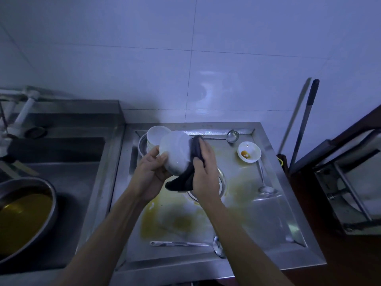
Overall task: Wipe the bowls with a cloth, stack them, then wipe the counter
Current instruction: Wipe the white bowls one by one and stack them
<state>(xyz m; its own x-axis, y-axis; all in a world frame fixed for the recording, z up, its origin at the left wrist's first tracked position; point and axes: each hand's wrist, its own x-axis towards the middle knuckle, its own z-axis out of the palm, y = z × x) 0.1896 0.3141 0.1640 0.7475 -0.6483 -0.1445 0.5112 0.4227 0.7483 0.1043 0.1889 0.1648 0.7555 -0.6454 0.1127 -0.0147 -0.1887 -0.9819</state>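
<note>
Wiping is midway: left hand [151, 174] grips a bowl [175, 153] above the worktop [268, 213], right hand [203, 170] clasps the cloth [190, 162] against it. Stack [157, 136] waits at the far-left corner; dirty bowl [249, 154] and yellow spills remain.

A bowl [175, 153] is held above the table [268, 213] between the left hand [149, 172] on its left and the right hand [203, 172] on its right, with a cloth [188, 176] between the right hand and the bowl. Behind the bowl stands a stack of bowls [155, 137]. To the right sits a small bowl [249, 154], a ladle [231, 136] behind it, a second ladle [265, 178] in front of it. A third ladle [189, 244] lies at the table's near edge. Left of the table is a sink [61, 162], and in it a basin [22, 219].
</note>
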